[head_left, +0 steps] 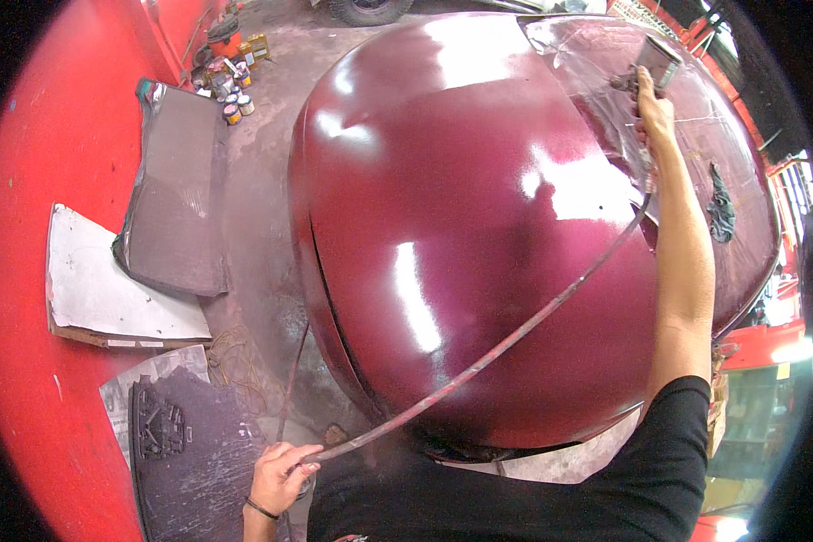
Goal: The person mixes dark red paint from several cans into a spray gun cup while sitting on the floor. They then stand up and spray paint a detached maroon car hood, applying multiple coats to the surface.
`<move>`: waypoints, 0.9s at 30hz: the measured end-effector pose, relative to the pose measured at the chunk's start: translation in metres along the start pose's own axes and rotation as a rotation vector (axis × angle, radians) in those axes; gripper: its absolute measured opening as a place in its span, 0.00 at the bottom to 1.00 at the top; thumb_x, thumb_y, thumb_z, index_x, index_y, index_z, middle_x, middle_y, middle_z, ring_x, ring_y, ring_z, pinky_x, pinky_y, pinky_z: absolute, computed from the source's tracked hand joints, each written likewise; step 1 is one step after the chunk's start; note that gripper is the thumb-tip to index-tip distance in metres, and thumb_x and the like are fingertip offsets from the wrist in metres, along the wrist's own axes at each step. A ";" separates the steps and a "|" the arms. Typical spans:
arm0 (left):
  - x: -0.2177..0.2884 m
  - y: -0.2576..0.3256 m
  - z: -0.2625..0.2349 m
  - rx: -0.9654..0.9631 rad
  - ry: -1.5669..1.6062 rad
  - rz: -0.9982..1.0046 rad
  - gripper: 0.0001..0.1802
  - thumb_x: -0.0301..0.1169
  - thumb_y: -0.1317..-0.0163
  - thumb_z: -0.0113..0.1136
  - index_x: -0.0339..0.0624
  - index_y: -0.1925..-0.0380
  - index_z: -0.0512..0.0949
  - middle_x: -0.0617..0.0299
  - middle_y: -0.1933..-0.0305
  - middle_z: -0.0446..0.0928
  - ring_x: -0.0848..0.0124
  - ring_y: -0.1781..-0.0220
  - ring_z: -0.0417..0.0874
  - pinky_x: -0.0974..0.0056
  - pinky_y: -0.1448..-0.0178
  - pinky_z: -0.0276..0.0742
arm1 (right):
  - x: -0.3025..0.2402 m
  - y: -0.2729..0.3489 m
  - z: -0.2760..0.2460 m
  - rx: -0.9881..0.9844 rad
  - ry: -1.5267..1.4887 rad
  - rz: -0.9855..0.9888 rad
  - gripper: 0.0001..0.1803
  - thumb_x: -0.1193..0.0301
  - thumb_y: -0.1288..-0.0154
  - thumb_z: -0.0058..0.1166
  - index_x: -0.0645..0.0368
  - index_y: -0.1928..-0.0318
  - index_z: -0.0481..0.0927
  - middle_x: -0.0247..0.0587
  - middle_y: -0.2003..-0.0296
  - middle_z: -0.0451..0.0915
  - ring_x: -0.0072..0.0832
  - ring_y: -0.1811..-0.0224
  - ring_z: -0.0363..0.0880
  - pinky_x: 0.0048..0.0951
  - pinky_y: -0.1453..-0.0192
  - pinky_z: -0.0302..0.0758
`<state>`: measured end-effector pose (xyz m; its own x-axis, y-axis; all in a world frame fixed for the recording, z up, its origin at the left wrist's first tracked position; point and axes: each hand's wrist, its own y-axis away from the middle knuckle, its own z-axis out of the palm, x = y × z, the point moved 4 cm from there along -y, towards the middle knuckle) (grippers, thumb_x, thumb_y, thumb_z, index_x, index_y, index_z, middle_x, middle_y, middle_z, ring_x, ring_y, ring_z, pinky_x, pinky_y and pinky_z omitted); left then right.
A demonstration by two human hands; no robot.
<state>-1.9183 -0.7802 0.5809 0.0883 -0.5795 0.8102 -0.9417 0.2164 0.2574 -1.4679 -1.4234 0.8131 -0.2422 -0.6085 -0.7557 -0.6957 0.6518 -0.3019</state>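
A glossy dark red car hood point(451, 172) spreads out in front of me, with bright light reflections on it. My right hand point(652, 110) reaches out over its far right side, closed round a spray gun point(661, 63) with a squarish cup. From the gun a long, worn reddish-grey air hose point(515, 336) runs slantwise across the hood toward me. My left hand point(281, 477) holds this hose low at the left, near my body; thumb and fingers close on it. Beyond the hood, plastic sheeting point(695, 149) covers the windshield area.
Against the red wall point(36, 163) at left lean a dark grey panel point(185, 181) and a white panel point(108, 280). A dark sheet point(198, 434) lies lower left. Several paint cans point(233, 113) stand on the floor farther back. A dark rag point(721, 206) rests on the sheeting.
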 end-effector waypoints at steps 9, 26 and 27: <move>0.010 -0.012 0.011 -0.077 -0.026 0.072 0.16 0.32 0.41 0.69 0.47 0.51 0.88 0.57 0.72 0.78 0.60 0.67 0.80 0.58 0.55 0.74 | 0.008 -0.022 -0.041 0.066 0.154 0.038 0.42 0.25 0.40 0.52 0.57 0.67 0.81 0.31 0.80 0.72 0.23 0.85 0.65 0.31 0.82 0.58; -0.167 0.119 -0.013 0.001 0.189 -0.195 0.20 0.28 0.41 0.69 0.48 0.46 0.87 0.56 0.70 0.76 0.63 0.66 0.79 0.61 0.58 0.75 | -0.110 0.200 0.138 -0.411 -0.053 0.080 0.36 0.31 0.36 0.56 0.54 0.70 0.77 0.28 0.83 0.69 0.17 0.88 0.56 0.27 0.85 0.49; -0.185 0.130 -0.011 0.020 0.210 -0.217 0.20 0.28 0.41 0.69 0.48 0.46 0.87 0.57 0.70 0.75 0.64 0.67 0.78 0.61 0.58 0.75 | -0.116 0.215 0.150 -0.431 -0.057 0.071 0.35 0.31 0.36 0.56 0.54 0.69 0.78 0.28 0.83 0.69 0.17 0.88 0.56 0.27 0.85 0.49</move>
<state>-2.0534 -0.6362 0.4708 0.3516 -0.4354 0.8287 -0.8993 0.0887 0.4282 -1.4881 -1.1445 0.7487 -0.2706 -0.5351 -0.8003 -0.9000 0.4356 0.0130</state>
